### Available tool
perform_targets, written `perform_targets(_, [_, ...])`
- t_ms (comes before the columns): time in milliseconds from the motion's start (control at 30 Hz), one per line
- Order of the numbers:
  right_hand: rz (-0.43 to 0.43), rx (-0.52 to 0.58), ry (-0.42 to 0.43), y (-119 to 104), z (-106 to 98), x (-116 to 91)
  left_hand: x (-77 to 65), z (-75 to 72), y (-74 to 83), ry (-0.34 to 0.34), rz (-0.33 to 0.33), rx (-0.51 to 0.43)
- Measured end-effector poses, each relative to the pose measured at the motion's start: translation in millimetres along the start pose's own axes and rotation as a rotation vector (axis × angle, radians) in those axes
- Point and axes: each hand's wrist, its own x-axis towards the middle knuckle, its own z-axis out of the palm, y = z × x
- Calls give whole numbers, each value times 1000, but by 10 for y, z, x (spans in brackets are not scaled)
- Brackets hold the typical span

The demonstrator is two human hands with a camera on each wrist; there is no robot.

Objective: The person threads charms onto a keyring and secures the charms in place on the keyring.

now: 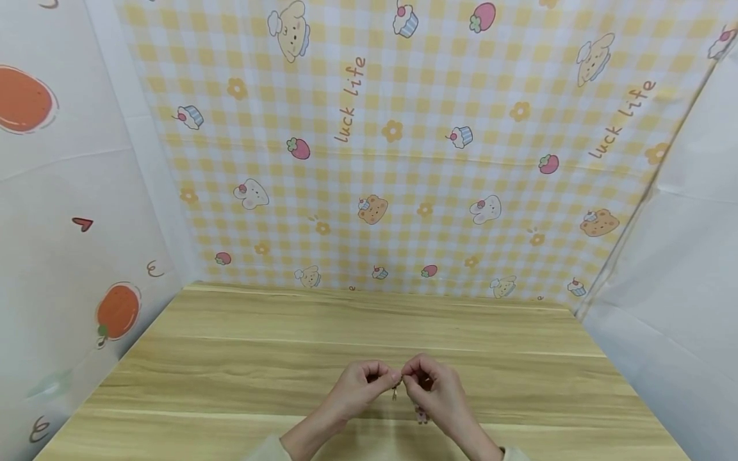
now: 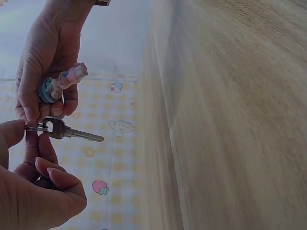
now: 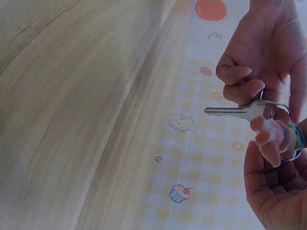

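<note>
A metal key [image 2: 79, 134] hangs from a small split key ring [image 2: 36, 128], its blade pointing down at the table. My left hand [image 1: 364, 385] pinches the ring between thumb and forefinger, its other fingers curled. My right hand [image 1: 438, 390] meets it there, thumb and forefinger pinching at the ring's other side. Under the right palm dangles a figurine keychain [image 3: 272, 136] in pink, white and blue, partly covered by that hand's fingers. In the head view, the key and the figurine [image 1: 422, 416] show small below the fingers.
Both hands are over the near part of a wood-grain table [image 1: 259, 358]. A yellow checked cloth [image 1: 346, 160] with cartoon prints hangs behind it. White panels stand left [image 1: 52, 179] and right [image 1: 680, 269].
</note>
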Motion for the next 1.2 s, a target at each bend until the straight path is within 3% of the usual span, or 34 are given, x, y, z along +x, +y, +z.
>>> perform_targets(333, [81,-42,31,5,10,21,-10,0,1,2,-6,-12])
perform_targets(633, [43,-41,15,39,16,16,1,0,3,-4,-25,28])
perform_targets(1200, [44,-44,32,74,21,21,3,16,3,17,-19,-9])
